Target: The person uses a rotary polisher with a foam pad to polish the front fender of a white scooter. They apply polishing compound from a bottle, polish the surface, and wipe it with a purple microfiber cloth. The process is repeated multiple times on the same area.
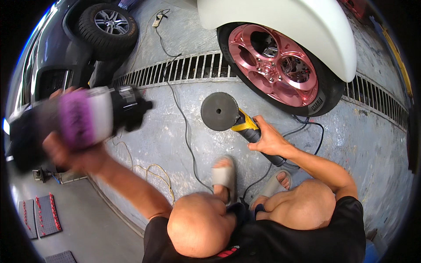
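One crouched person, two hands, both occupied. The left hand [72, 153] curls around one blurred bottle-like container [82, 117], black, purple and white, at the person's left. The right hand [272, 139] wraps thumb and fingers around one polisher [246, 126] in front of the knees, its single round pad [219, 118] facing up. Before us also: two wheels, one pink-rimmed [296, 79], one silver-rimmed [97, 36]; two sandals [230, 173].

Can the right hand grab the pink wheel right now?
Probably not: the right hand is wrapped around the polisher. Nothing seems to block the way to the pink wheel, though.
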Demonstrator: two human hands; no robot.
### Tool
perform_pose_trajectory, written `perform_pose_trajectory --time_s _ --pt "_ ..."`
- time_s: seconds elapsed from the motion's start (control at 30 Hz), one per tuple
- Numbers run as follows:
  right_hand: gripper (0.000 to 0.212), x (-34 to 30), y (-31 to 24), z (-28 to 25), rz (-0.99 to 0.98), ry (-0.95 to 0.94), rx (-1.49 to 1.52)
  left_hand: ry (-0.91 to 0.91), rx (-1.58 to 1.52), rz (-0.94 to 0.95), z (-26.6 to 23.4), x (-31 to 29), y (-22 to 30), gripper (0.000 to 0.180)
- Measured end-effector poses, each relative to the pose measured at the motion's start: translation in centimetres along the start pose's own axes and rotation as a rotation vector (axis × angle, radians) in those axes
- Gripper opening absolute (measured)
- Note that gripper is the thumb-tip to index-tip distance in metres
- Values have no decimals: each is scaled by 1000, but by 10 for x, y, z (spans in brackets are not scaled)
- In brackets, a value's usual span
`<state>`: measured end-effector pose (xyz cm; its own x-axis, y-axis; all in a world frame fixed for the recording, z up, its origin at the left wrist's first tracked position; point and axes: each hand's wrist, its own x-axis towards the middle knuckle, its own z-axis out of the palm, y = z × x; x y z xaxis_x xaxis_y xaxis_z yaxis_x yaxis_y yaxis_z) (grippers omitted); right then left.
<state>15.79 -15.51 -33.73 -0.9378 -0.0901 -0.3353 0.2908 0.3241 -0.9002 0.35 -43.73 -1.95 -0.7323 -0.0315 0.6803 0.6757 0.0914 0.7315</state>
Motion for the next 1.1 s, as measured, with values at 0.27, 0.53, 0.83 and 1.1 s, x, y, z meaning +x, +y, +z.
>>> perform_pose_trajectory --time_s 0.27,0.53,0.83,1.1 --pt "81 -13 23 30 174 70 70 47 122 188 -6 -35 -68 68" --pt "84 3 28 44 299 63 3 138 202 168 24 -85 -210 57" --pt "79 22 19 60 138 119 81 8 -379 -199 44 -61 -189 51" --pt "80 21 0 54 109 143 145 -63 -367 -170 65 -57 -206 50"
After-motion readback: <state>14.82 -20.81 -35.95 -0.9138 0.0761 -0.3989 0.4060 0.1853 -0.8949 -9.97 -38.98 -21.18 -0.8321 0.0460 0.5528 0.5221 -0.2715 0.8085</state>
